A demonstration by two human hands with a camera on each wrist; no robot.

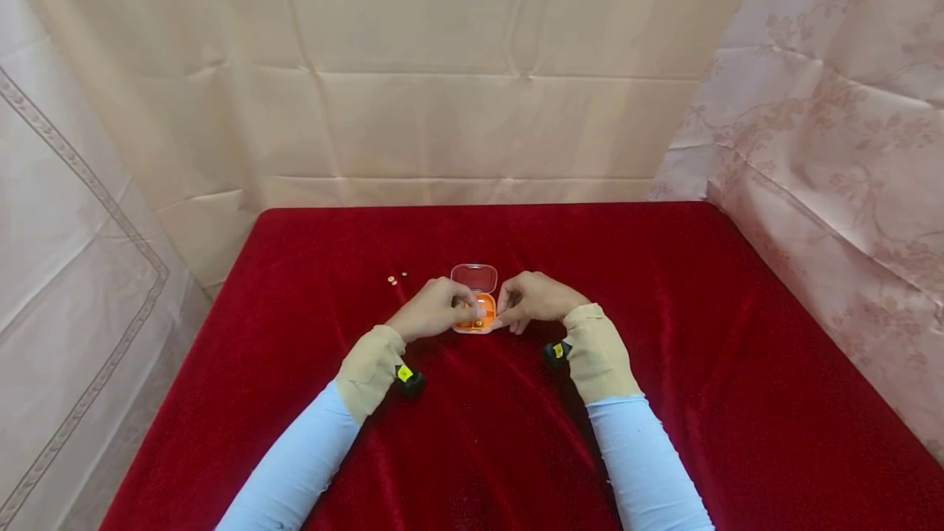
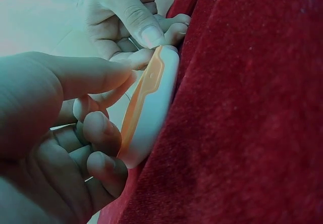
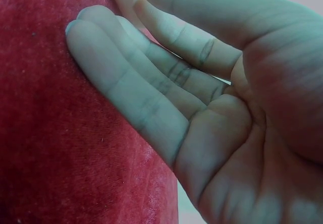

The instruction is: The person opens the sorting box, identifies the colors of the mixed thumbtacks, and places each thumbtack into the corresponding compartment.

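Observation:
A small pill box (image 1: 490, 300) with a white shell and orange compartments lies on the red cloth, its clear lid (image 1: 474, 278) raised at the back. A small yellow piece (image 1: 478, 323) sits in a front compartment. Over the box, my left hand (image 1: 435, 308) brings thumb and index fingertips together; I cannot tell what is between them. Its other fingers curl beside the orange rim (image 2: 132, 117) in the left wrist view. My right hand (image 1: 542, 299) pinches the box's right edge with thumb and index finger. In the right wrist view, that hand's other fingers (image 3: 126, 82) extend above the cloth.
Several tiny pills (image 1: 392, 279) lie on the red tablecloth (image 1: 332, 252), left of the box and behind the left hand. Beige curtain cloth (image 1: 472, 129) hangs behind the table, with patterned cloth (image 1: 848, 129) on the right side.

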